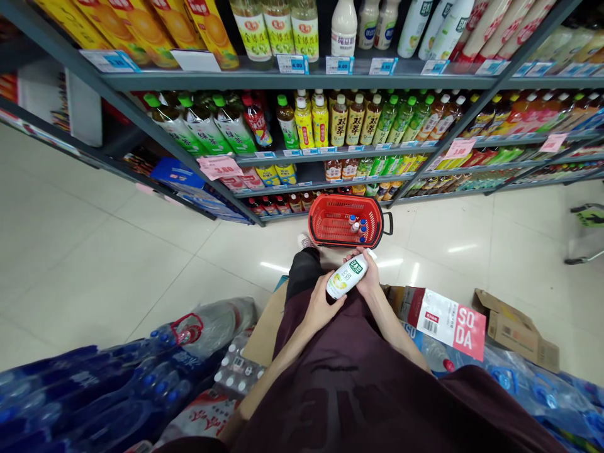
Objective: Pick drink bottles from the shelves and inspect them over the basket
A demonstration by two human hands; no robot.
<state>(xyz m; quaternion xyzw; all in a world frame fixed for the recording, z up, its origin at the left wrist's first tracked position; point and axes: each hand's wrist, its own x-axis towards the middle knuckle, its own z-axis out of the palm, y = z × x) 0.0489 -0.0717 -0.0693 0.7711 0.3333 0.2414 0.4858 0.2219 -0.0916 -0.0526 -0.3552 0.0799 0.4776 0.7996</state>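
A white drink bottle (pixel 348 277) with a green label patch and a yellow-green picture lies tilted across my lap, its white cap toward the upper right. My left hand (pixel 323 307) is wrapped round the bottom end of the bottle. Around the cap end, my right hand (pixel 368 275) has its fingers closed, some of them hidden behind the bottle. Just beyond my hands, a red shopping basket (pixel 321 236) with a black handle stands on the floor. Several small bottles (pixel 362 230) with blue caps are inside it, toward the right.
Shelves (pixel 302 80) of drink bottles and cartons run along the front. Wrapped packs of water bottles (pixel 94 390) are stacked at left. On the right are a SODA carton (pixel 453 321), an opened cardboard box (pixel 516 327) and part of a cart (pixel 582 236).
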